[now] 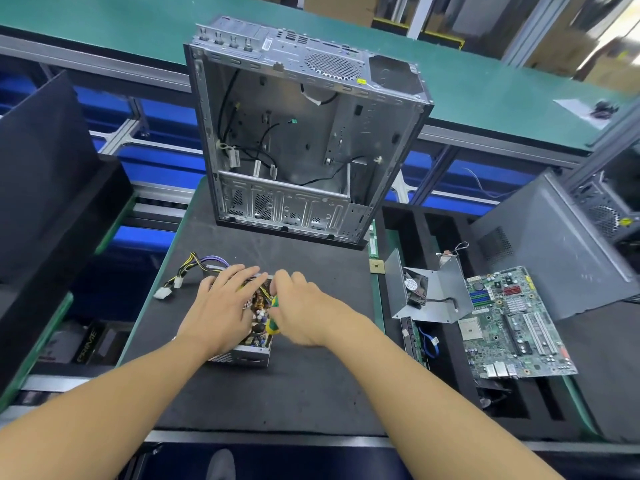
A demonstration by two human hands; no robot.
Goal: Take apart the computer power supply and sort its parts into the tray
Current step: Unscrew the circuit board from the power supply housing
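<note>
Power supply (242, 356) lies under right hand's (304, 306) screwdriver (272, 323) grip.

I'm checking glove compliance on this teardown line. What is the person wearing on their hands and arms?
Both the left hand and right hand are bare, no gloves. The forearms are uncovered, with no sleeves in view. No watch or ring shows, though the right hand is blurred.

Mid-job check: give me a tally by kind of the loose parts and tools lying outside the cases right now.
Power supply: 1
Screwdriver: 1
Motherboard: 1
Fan cover: 1
Processor chip: 1
Total: 5
Pieces standing edge-on in the tray slots: cannot tell.
</note>
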